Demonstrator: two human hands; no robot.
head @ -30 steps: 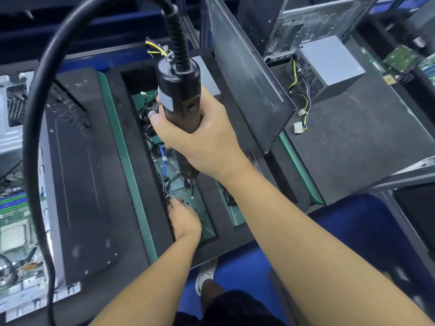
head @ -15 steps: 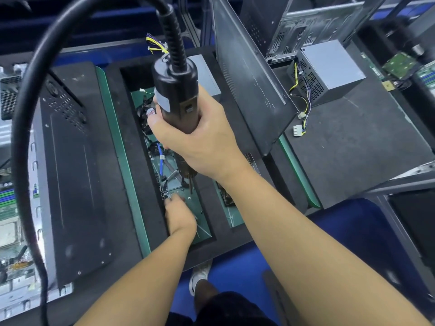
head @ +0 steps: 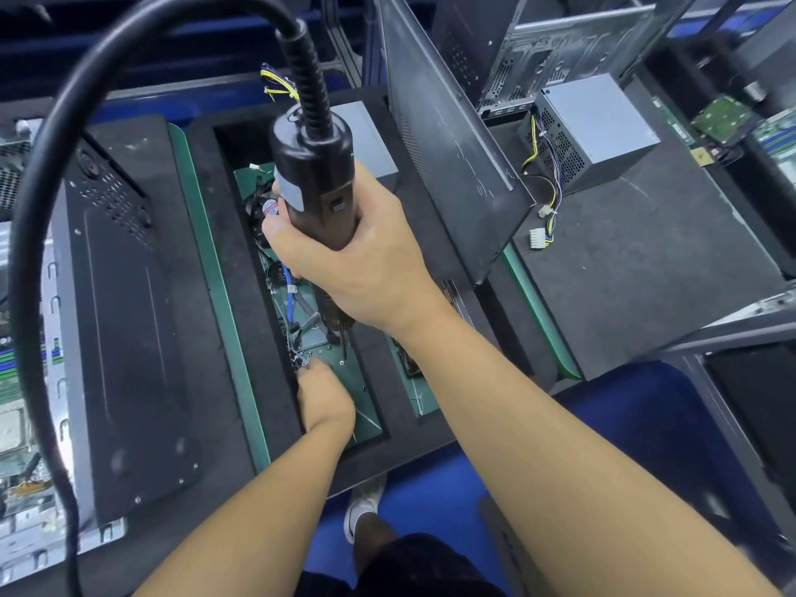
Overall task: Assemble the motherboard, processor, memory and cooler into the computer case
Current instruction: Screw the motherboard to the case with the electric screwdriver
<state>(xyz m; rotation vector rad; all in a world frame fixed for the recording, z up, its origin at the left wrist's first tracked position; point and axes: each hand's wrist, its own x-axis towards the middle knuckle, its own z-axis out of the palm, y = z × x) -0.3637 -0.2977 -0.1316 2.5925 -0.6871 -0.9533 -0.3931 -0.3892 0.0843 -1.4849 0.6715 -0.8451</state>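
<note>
Locate the cooler fan (head: 262, 209) at the far end of the long recess in the black foam tray (head: 243, 295), lying on the green recess floor and partly hidden behind the right hand (head: 362, 273). Note a blue cable (head: 287, 295) nearer along the same recess, then a scatter of small screws (head: 301, 361) close to the left wall.

Holds the left hand (head: 325, 396) down in that recess, knuckles up, fingers bunched and curled onto the screws; pinch on a screw not confirmable. Grips the black electric screwdriver (head: 314, 165) in the right hand, fingers and thumb wrapped round the barrel, tool near upright, bit (head: 343, 344) pointing down over the recess floor, just beyond the left hand and apart from it.

Follow the thick black power cord (head: 23, 260) from the top of the tool in 1 wide loop out to the left and down.

Find the motherboard (head: 15, 424) at the far-left edge, cut off by the frame, beside a black perforated case panel (head: 125, 338) lying flat. Note a 2nd black panel (head: 448, 144) leaning tilted just right of the tray.

Find a grey power supply (head: 598, 122) with loose yellow, black and blue wires on the dark surface (head: 646, 273) to the right, and a bare metal computer case (head: 568, 40) behind it.
</note>
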